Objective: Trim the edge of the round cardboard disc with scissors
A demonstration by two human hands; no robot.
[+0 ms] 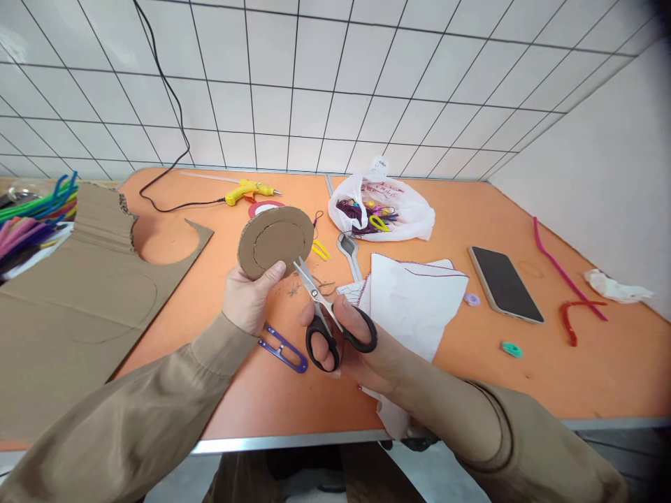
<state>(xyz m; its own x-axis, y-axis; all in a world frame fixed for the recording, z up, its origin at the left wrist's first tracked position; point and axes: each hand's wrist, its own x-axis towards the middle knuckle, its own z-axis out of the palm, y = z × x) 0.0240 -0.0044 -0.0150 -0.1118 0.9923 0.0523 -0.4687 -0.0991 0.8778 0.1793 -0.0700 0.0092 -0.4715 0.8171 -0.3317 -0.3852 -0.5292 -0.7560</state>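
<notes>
A round cardboard disc point(275, 241) is pinched at its lower edge by my left hand point(246, 293). An inner circle shows on the disc's face as a dark line; whether it is cut right through I cannot tell. My right hand point(356, 335) has its thumb and fingers through the black loops of a pair of scissors point(314, 293). The scissor blades stand slightly apart, their tips close to the disc's lower right edge. Below the disc, a purple slotted plastic piece point(283, 348) lies on the orange table point(225, 391).
Cut cardboard sheet point(68, 307) and pipe cleaners point(31, 230) lie left. Behind are a yellow glue gun point(249, 191) with its cord and a white plastic bag point(419, 216) of yarn. White cloth point(414, 300), a phone point(506, 283) and red pipe cleaners point(566, 318) lie right.
</notes>
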